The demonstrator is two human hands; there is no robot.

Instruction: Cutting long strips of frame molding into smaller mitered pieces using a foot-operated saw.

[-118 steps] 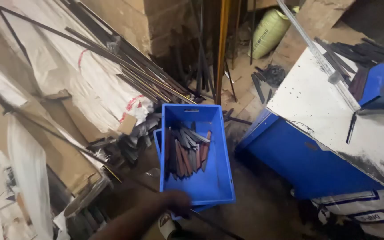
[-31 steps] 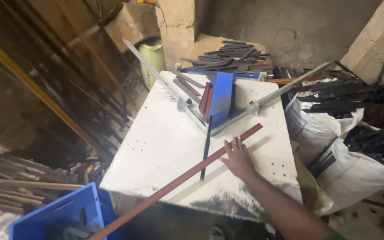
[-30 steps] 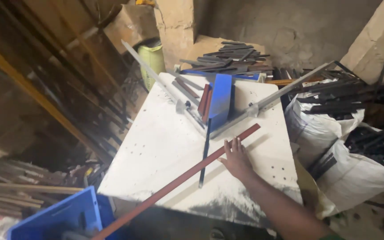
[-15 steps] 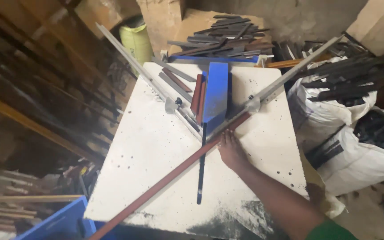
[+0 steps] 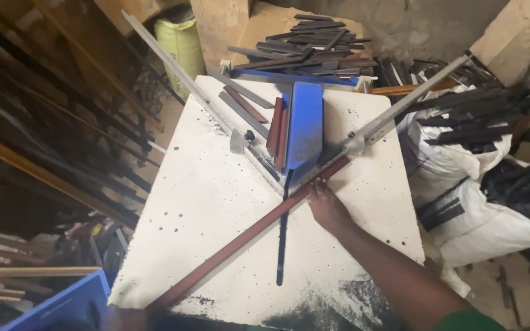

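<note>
Head view looks down on a white speckled counter (image 5: 216, 202) w/ a long reddish-brown strip (image 5: 249, 236) laid diagonally across it, from approx 7 o'clock at the near edge up to 1 o'clock by the blue guard (image 5: 305, 132) of a cutter fixed mid-counter. Right hand (image 5: 326, 205) presses flat on the strip just below the guard, fingers (image 5: 315, 189) spread open over it, not wrapped round. Left hand (image 5: 124, 319) sits at the strip's low end at 7 o'clock (mostly cut off by the frame edge, so can't tell if it's gripping). A dark slot (image 5: 281, 239) runs toward 6 o'clock under the strip. Two grey metal rails (image 5: 179, 76) fan out to 11 and 2 o'clock. Cut dark pieces (image 5: 305, 49) pile at 12 o'clock; white sacks (image 5: 461, 178) at 3 o'clock; blue crate (image 5: 62, 303) at 8 o'clock.
</note>
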